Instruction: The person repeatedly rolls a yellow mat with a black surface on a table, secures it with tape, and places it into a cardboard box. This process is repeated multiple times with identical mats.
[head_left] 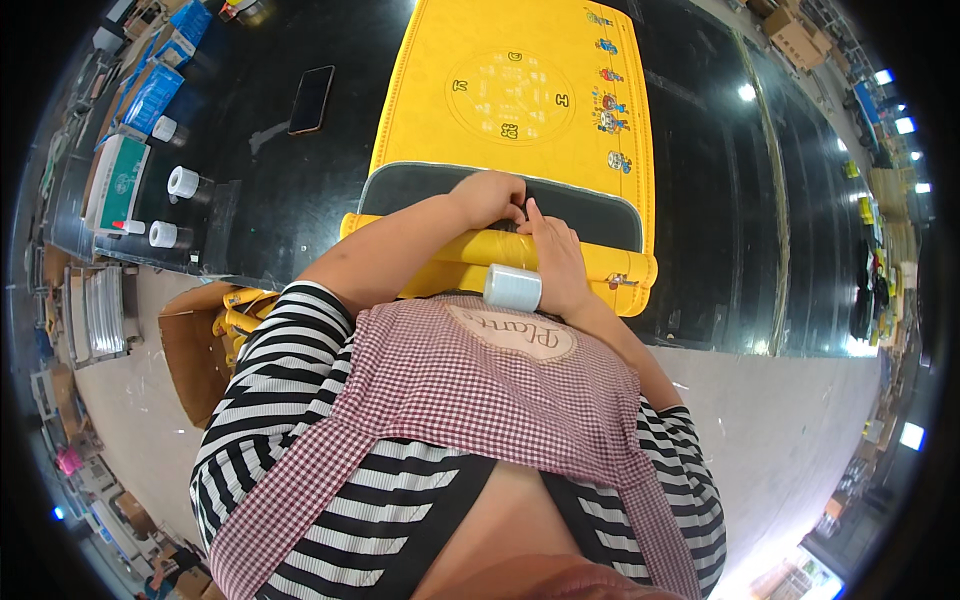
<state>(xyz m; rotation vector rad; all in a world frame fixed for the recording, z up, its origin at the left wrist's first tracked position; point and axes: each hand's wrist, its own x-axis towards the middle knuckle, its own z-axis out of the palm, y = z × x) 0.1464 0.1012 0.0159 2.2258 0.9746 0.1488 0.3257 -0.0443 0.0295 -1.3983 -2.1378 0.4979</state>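
A yellow mat [430, 110] with a printed circle and small cartoon figures lies on the black table, its near edge curled into a roll [590, 262]. Over the mat's dark grey panel [400, 190], my left hand [492, 200] is closed, fingertips bent down in a pinch. My right hand [558, 255] meets it there, thumb and fingers drawn together above the yellow roll. Whatever lies between the fingertips is too small to make out. Against my right wrist sits a whitish roll, perhaps of tape [512, 288]; how it is held is hidden.
A phone [311, 100] lies left of the mat. Further left are white rolls [183, 182], a green-and-white box [120, 180] and blue packages [152, 95]. Below the table's left edge stands a cardboard box [190, 340] with yellow rolled items [245, 318].
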